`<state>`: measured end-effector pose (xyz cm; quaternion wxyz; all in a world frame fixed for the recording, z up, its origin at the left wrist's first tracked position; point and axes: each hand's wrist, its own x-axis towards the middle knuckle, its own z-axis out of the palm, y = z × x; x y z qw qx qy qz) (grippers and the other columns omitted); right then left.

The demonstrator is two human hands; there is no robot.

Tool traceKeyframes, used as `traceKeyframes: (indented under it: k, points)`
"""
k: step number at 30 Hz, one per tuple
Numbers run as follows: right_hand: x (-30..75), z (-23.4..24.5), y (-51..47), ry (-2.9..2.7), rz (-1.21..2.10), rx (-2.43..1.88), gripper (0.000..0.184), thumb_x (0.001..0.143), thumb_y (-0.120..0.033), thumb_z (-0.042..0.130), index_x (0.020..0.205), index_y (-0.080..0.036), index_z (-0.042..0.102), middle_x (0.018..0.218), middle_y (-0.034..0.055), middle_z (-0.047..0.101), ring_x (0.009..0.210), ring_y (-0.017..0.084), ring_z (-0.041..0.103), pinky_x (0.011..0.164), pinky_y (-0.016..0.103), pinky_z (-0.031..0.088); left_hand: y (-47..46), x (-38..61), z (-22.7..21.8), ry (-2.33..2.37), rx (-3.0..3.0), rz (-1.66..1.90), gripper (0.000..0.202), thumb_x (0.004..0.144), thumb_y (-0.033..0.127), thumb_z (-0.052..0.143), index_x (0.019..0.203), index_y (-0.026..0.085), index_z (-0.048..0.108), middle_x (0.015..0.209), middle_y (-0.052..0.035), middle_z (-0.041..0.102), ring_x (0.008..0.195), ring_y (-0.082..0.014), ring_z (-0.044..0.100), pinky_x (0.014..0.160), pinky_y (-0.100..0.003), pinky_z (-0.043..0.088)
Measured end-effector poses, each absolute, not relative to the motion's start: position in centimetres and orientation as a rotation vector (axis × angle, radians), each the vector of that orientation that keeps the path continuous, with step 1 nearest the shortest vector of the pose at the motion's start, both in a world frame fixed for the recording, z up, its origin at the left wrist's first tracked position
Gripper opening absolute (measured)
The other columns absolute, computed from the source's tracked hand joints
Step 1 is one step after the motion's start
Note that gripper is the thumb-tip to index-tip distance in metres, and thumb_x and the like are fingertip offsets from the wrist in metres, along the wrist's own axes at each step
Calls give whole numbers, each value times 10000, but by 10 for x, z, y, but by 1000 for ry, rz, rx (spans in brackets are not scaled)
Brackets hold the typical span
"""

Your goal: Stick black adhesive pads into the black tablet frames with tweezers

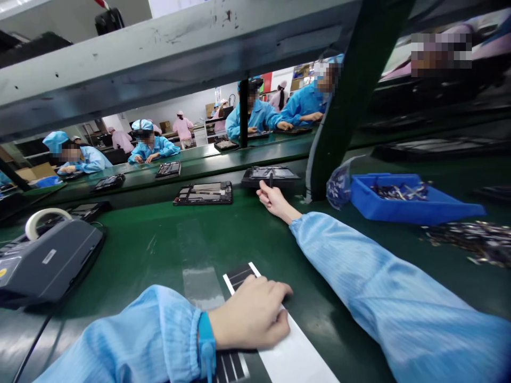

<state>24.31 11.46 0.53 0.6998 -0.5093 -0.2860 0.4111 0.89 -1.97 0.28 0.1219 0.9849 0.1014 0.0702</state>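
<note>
My right hand reaches far forward, its fingers closed at the near edge of a black tray. The tray carries an opened flat electronic device, probably a tablet, and looks slightly blurred. A narrow dark piece rises beside the fingertips; I cannot tell what it is. Close to me, my left hand rests with bent fingers, thumb and forefinger apart, over a white sheet. Black strips with white lines show at the sheet's far end. Beside the left hand lies a clear plastic film.
Another opened device lies left of the tray. At left stands a grey tape dispenser with a cable. To the right are a blue bin of small parts, a plastic bag, loose parts and a green post. Co-workers sit opposite.
</note>
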Motion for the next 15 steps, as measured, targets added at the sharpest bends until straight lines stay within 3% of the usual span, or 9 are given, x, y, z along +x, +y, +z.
traceKeyframes:
  k: [8, 15]
  points:
    - [195, -5, 22, -760, 968, -1184, 475, 791, -556, 539, 544, -159, 458, 294, -71, 305, 272, 24, 194, 276, 145, 98, -16, 11, 5, 236, 2871, 176, 264, 815, 168, 426, 1063, 108, 493, 986, -82, 615, 902, -193, 554, 828, -309, 415]
    - [173, 0, -115, -826, 988, -1494, 536, 694, -698, 516, 533, -188, 490, 312, -43, 297, 297, 57, 208, 334, 203, 110, -7, 5, 14, 128, 2854, 198, 134, 829, 158, 426, 924, 136, 518, 863, -46, 600, 782, -153, 530, 749, -263, 405]
